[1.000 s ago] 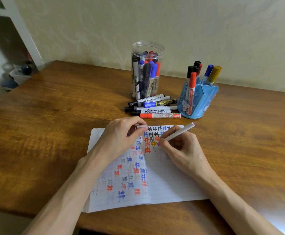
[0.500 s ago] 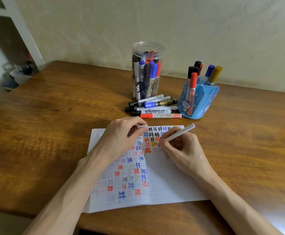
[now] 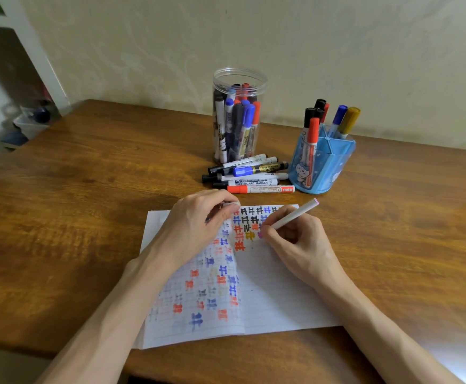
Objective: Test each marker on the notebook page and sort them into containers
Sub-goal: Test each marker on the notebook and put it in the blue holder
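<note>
Honestly, very little has shifted over the last second: the right hand (image 3: pixel 295 242) is bent over the notebook (image 3: pixel 281 300) just as it was, fingers curled round the slim white marker (image 3: pixel 295 214), whose pink tip is down on the right-hand page beside the rows of coloured test marks. The marker's slant looks the same as before, and I can't make out any fresh pink line yet, only the tip itself against the paper. The left hand (image 3: pixel 196 225) hasn't stirred either; it rests on the notebook's fold and pinches a small pale piece (image 3: pixel 232 204) at its fingertips, most likely this marker's cap, though it's too small to be sure. So the test stroke seems to be either just starting or stalling, and if no colour appears this one may be dry. Behind the notebook a row of loose markers (image 3: pixel 251 176) lies flat on the wooden table (image 3: pixel 88 203), apparently waiting their turn, between the clear jar (image 3: pixel 218 87) crowded with markers and the blue holder (image 3: pixel 328 167), where a handful stand upright. Judging by that row, the sorting is well along but not finished, and this marker needs capping before it goes into either container.
</note>
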### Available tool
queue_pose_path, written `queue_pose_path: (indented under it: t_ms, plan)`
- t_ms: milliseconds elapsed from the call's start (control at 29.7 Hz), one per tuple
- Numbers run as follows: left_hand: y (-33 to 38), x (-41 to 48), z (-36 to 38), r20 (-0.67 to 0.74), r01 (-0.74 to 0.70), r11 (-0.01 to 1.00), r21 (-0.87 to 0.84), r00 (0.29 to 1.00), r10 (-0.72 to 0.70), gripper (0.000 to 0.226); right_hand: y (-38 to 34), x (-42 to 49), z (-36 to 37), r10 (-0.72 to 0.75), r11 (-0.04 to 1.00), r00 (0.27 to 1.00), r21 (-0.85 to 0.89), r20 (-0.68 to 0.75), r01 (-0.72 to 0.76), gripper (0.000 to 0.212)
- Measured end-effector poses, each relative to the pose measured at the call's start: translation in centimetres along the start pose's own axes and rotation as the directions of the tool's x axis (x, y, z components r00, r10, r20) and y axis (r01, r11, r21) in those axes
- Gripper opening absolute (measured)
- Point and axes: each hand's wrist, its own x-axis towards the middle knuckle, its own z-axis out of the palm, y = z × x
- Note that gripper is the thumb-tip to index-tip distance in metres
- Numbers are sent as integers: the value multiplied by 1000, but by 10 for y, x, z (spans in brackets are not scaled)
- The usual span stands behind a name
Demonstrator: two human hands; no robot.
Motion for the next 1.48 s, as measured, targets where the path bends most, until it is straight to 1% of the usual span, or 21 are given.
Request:
queue_pose_path:
  t_ms: [168, 303, 370, 471, 538, 639, 740, 941, 1042, 1210, 1278, 1345, 1412, 1479]
  plan:
    - [1, 1, -1, 12, -14, 1000, -22, 1000, 14, 27, 1, -2, 3, -13, 1000, 1000, -19, 22, 14, 12]
    - [6, 1, -3, 2, -8, 998, -66, 1000, 8, 42, -1, -1, 0, 0, 1000, 998, -23, 69, 2, 11]
    - [8, 0, -4, -22, 14, 993, -119, 1000, -17, 39, -3, 0, -1, -12, 999, 999, 36, 42, 11, 10]
    - [10, 0, -5, -29, 26, 983, -182, 999, -32, 30, -9, 1, -5, -9, 974, 999, 227, -47, 19, 8]
    - [11, 0, -5, -18, 37, 977, -208, 999, -42, 29, -12, 1, -10, -20, 961, 994, 273, -103, 48, 9]
    - [13, -1, -6, -6, 36, 976, -216, 999, -38, 33, -14, 0, -12, -30, 954, 992, 293, -120, 64, 10]
    - [14, -1, -5, -3, 29, 973, -228, 1000, -31, 33, -16, -1, -10, -32, 954, 995, 295, -99, 60, 11]
    - [16, -1, -4, 2, 34, 962, -269, 999, -34, 27, -17, -2, -9, -47, 956, 998, 288, -48, 59, 12]
    - [17, -1, -4, 4, 34, 957, -288, 999, -34, 26, -16, -2, -8, -42, 949, 999, 312, -15, 45, 13]
    - [14, -1, -4, -11, 38, 962, -269, 999, -42, 19, -15, -3, -8, -4, 941, 1000, 338, 9, 1, 22]
    - [14, -1, -4, -22, 37, 962, -270, 999, -45, 18, -15, -2, -8, 9, 938, 1000, 346, 4, -10, 24]
    - [14, -1, -5, -29, 38, 960, -278, 998, -48, 18, -14, -2, -10, 11, 948, 1000, 319, -29, -1, 21]
    - [13, -1, -6, -36, 42, 961, -272, 998, -53, 21, -13, -1, -13, 40, 941, 997, 339, -67, -16, 19]
    - [11, -1, -7, -46, 44, 963, -266, 997, -58, 23, -11, -1, -18, 60, 927, 997, 372, -47, -39, 17]
